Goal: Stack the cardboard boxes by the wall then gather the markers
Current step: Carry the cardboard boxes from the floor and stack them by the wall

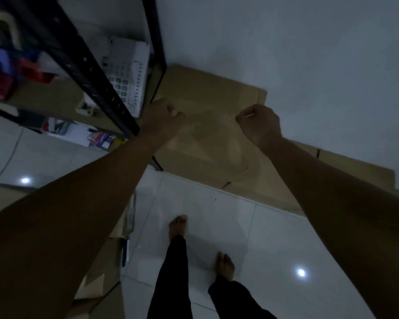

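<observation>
I see a brown cardboard box [207, 139] against the wall, atop a wider cardboard box [346, 171] lying on the floor.

Single head view, worn high, facing steeply down and forward; hands near centre, floor [217, 215] near, wall [309, 54] far

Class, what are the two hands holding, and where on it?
The left hand and right hand grip the top cardboard box at its opposite side edges.

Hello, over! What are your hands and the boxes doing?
Both hands, left and right, curled over top box. Box by wall, on another. Black shelf close on left.
</observation>
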